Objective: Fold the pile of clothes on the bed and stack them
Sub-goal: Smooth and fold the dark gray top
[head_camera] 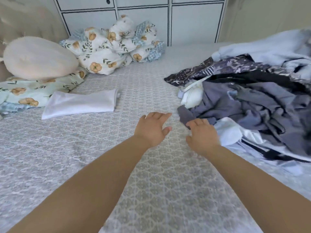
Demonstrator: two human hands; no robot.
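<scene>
Pile of clothes point(252, 101) touching right hand point(202, 137) fingers, relaxed; left hand point(151, 128) spread, beside.

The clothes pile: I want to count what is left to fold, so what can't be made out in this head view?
- Clothes pile: runs past the right edge; garments overlap, so no count is possible.
- Right hand: fingertips reach the grey garment; a grip cannot be told.
- Folded white cloth: its layers hide what kind of garment it is.
- Floral bedding: crumpled; what lies beneath is hidden.
</scene>
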